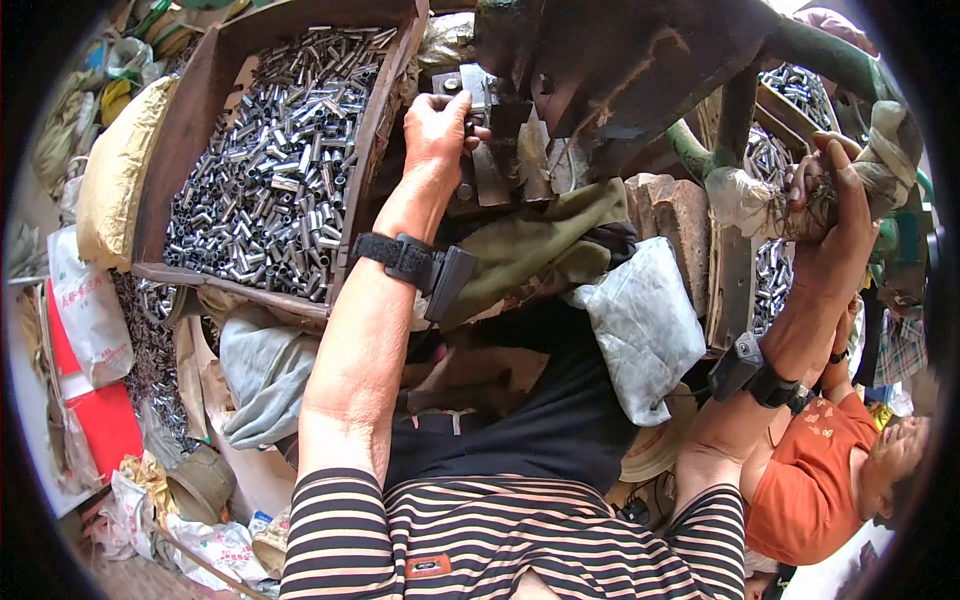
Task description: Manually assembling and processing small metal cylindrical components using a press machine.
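My left hand (pixel 435 132) is closed in a pinch beside the metal plate and blocks (pixel 490 165) of a dark machine. What its fingertips hold is too small and shadowed to make out. Just left of this hand stands a wooden tray (pixel 240 284) heaped with short shiny metal tubes (pixel 290 170). My right hand (pixel 838 205) is raised at the right and wraps around a green machine lever (pixel 885 140), where cloth and plastic are bound on it. Over both hands' working area hangs the machine's heavy rusty body (pixel 630 60).
More metal tubes lie in wooden boxes (pixel 735 280) at the right. A grey-white bag (pixel 645 325) and olive cloth (pixel 540 250) hang below the machine. A co-worker in an orange shirt (pixel 810 480) sits close at my right. Sacks (pixel 125 175) and bags crowd the left.
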